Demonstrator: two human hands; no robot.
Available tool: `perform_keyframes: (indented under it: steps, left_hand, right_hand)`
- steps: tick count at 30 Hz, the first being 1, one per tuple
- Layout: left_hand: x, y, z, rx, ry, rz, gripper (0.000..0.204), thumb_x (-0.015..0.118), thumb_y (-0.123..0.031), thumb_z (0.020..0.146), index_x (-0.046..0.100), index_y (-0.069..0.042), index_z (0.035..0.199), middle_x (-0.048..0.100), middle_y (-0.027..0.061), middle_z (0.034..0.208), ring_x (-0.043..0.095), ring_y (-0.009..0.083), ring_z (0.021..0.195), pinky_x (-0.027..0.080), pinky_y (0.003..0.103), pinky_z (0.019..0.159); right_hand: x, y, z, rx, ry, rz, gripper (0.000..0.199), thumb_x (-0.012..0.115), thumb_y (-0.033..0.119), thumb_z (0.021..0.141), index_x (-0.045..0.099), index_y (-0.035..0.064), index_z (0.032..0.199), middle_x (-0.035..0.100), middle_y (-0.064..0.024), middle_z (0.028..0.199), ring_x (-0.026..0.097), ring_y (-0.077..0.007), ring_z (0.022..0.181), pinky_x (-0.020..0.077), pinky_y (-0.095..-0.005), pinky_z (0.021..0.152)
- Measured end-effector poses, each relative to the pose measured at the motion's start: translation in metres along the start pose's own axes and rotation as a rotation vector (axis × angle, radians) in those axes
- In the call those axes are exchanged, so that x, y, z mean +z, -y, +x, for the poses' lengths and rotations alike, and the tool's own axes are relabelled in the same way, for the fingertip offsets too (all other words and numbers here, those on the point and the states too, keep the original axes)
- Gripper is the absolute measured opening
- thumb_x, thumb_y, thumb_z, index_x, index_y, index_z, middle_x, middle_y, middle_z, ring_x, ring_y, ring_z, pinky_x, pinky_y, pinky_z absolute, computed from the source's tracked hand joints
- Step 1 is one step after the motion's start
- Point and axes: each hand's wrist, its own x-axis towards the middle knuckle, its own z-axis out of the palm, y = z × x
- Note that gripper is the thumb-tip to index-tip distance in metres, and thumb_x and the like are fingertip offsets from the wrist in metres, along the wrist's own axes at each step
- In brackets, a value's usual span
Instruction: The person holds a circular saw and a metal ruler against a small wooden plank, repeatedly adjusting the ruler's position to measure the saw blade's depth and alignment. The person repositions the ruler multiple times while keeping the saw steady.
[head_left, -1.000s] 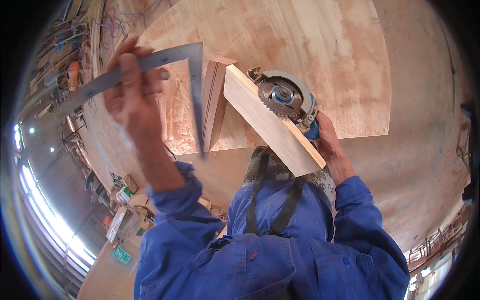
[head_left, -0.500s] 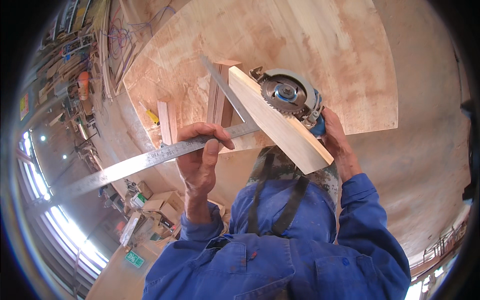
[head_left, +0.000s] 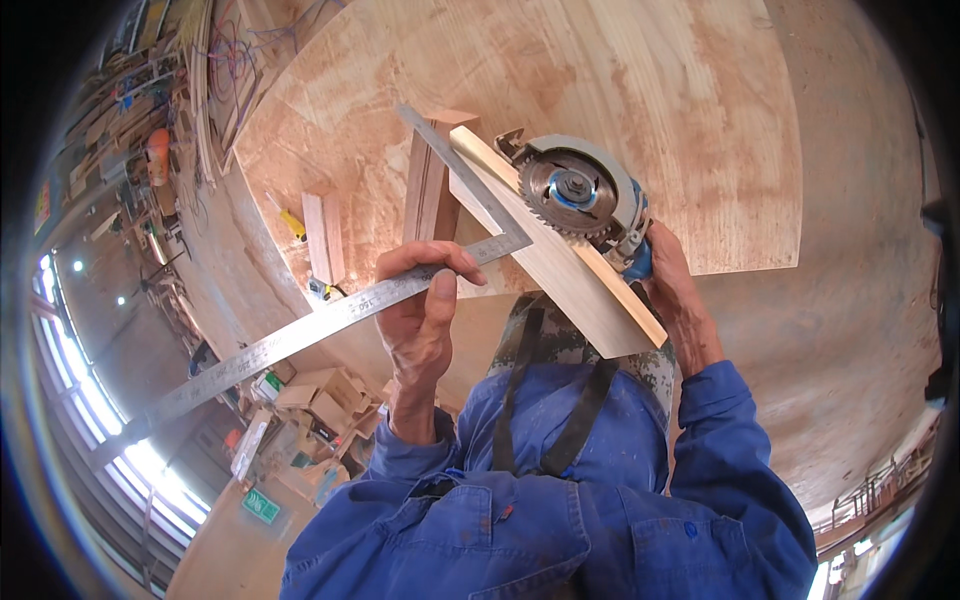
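Between my left thumb and fingers is a flat steel carpenter's square (head_left: 300, 330). My left hand (head_left: 418, 310) is closed around its long arm near the corner. The square's corner overlaps a pale wooden board (head_left: 575, 285), and its short arm runs up along the board's left side. My right hand (head_left: 680, 290) is closed around the blue body of a circular saw (head_left: 575, 190), its grip partly hidden. The saw's toothed blade faces up, close along the board's far edge. How the board is fixed to the saw cannot be seen.
A large plywood sheet (head_left: 680, 130) forms the work surface. On it lie a brown wood block (head_left: 428, 180), a smaller wood piece (head_left: 323, 235), a yellow-handled tool (head_left: 292, 222) and a tape measure (head_left: 322, 289). Scrap timber and cardboard boxes (head_left: 325, 395) clutter the left.
The square has shifted so its corner now overlaps the board's face, where before it sat at the board's left edge. My left hand has moved slightly right. The saw and board have barely moved.
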Motion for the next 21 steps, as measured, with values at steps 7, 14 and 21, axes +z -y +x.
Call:
perform_keyframes:
  steps: [7,14,21]
  left_hand:
    - [0.013,0.003,-0.001,0.059,0.026,0.005,0.022,0.053,-0.003,0.088,0.044,-0.001,0.109,0.056,0.0156,0.095,0.057,0.0196,0.082,0.05,0.033,0.075]
    - [0.026,0.009,-0.014,0.054,0.006,0.065,0.016,0.049,0.004,0.086,0.046,-0.001,0.101,0.055,0.0143,0.09,0.059,0.0206,0.081,0.05,0.033,0.077]
    - [0.035,0.007,-0.02,0.015,0.006,0.071,0.016,0.047,0.008,0.085,0.047,-0.001,0.098,0.055,0.0145,0.09,0.059,0.0207,0.081,0.05,0.033,0.076]
  right_hand:
    - [-0.001,0.002,-0.003,-0.002,-0.009,-0.014,0.038,0.039,0.042,0.096,0.055,0.0082,0.09,0.05,0.0021,0.067,0.047,-0.0066,0.059,0.0413,-0.0203,0.051]
    - [-0.008,0.002,-0.001,0.012,0.059,-0.002,0.031,0.043,0.035,0.095,0.056,0.0068,0.092,0.054,0.0022,0.077,0.051,-0.0057,0.066,0.0444,-0.0214,0.056]
    - [0.0,0.006,-0.002,0.011,-0.013,-0.041,0.039,0.039,0.043,0.096,0.054,0.0092,0.085,0.049,0.0024,0.067,0.047,-0.0068,0.059,0.0417,-0.021,0.052]
